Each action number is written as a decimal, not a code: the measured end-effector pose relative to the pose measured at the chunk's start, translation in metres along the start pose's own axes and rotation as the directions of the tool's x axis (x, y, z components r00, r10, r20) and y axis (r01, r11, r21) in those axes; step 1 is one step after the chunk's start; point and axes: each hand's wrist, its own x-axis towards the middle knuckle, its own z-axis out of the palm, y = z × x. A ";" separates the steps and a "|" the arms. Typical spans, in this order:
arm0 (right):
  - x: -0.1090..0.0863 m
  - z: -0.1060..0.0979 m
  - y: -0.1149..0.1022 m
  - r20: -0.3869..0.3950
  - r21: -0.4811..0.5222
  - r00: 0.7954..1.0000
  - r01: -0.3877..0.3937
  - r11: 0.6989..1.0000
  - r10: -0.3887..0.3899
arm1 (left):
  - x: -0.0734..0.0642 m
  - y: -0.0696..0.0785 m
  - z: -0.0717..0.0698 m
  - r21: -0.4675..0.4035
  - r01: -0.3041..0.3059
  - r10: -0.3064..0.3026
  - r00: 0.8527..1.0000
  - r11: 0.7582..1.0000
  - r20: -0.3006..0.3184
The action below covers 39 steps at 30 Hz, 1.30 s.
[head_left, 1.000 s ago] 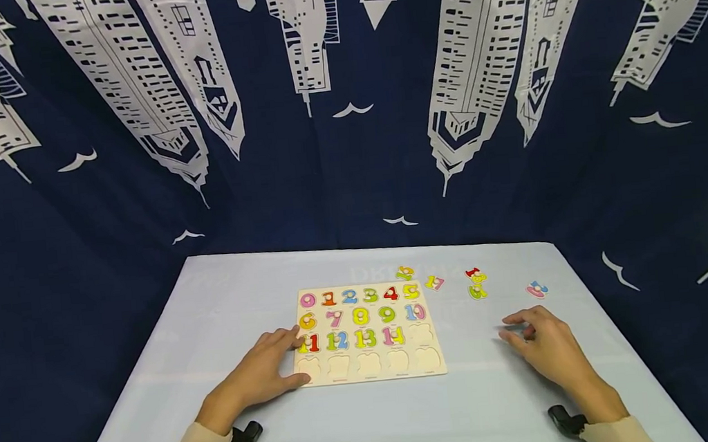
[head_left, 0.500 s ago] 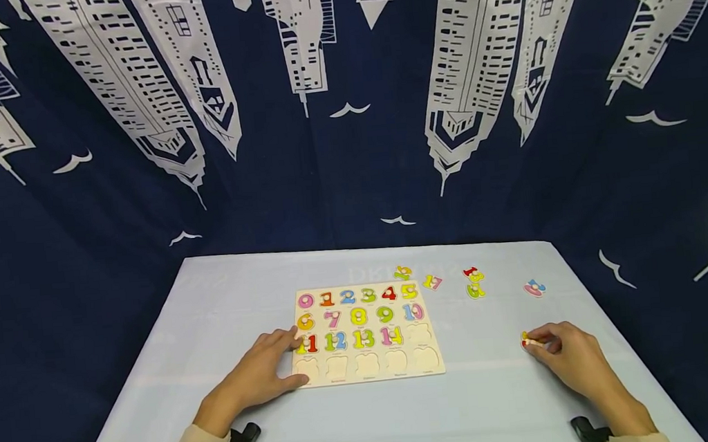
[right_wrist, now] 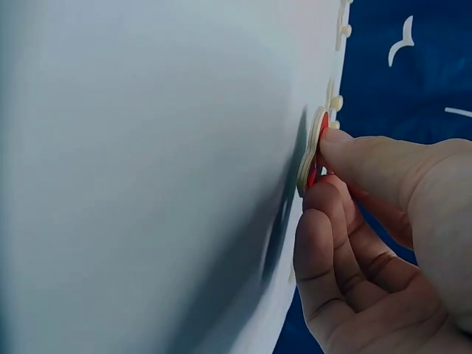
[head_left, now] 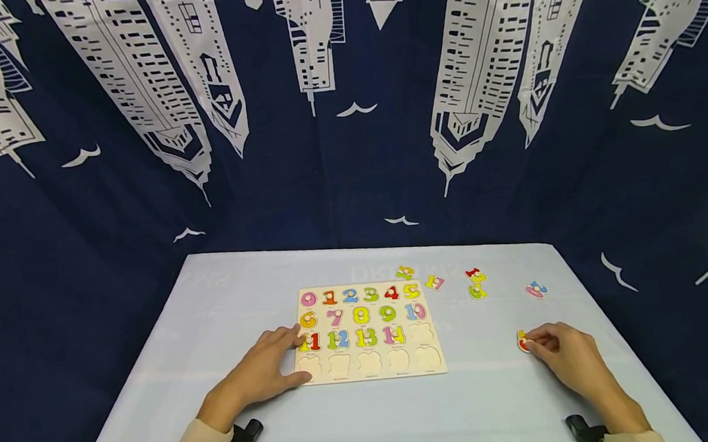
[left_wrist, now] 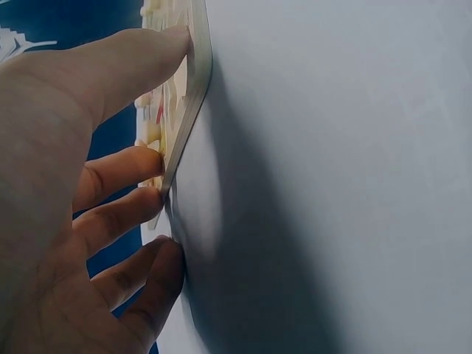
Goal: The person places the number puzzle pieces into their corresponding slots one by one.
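A wooden number puzzle board (head_left: 422, 332) lies on the table in the head view, numbers 0 to 14 seated in its upper rows and bare recesses below. My left hand (head_left: 256, 371) rests at its left edge; in the left wrist view the thumb (left_wrist: 140, 59) touches the board's top and some fingertips meet its rim. To the right of the board, my right hand (head_left: 567, 357) pinches a red and yellow number piece (head_left: 522, 341) between thumb and fingers. The right wrist view shows this piece (right_wrist: 313, 151) edge-on, its digits unreadable.
Beyond the board lie loose number pieces: a yellow and orange one (head_left: 404, 272), a 17 (head_left: 434, 282), a red and yellow one (head_left: 475, 275) touching a green and yellow one (head_left: 477, 292), and a pink and blue one (head_left: 536, 290). A dark patterned cloth (head_left: 326, 181) hangs behind the table.
One second ago my right hand hovered with no piece visible; half a second ago it pinched the red and yellow piece. Now more of the piece's face shows. The left hand stays put.
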 end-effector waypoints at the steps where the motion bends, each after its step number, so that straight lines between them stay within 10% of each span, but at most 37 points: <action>1: 0.002 0.001 -0.003 0.000 0.003 1.000 0.003 1.000 -0.003 | 0.000 0.000 0.000 0.000 0.000 0.000 1.000 1.000 0.001; 19: 0.040 0.039 -0.087 0.085 0.134 0.976 0.188 0.973 -0.200 | 0.002 0.000 -0.002 0.001 0.014 -0.014 1.000 1.000 0.001; 39: 0.062 0.075 -0.131 0.267 0.261 0.858 0.373 0.890 -0.438 | -0.001 0.003 -0.002 -0.007 0.004 -0.004 1.000 1.000 0.004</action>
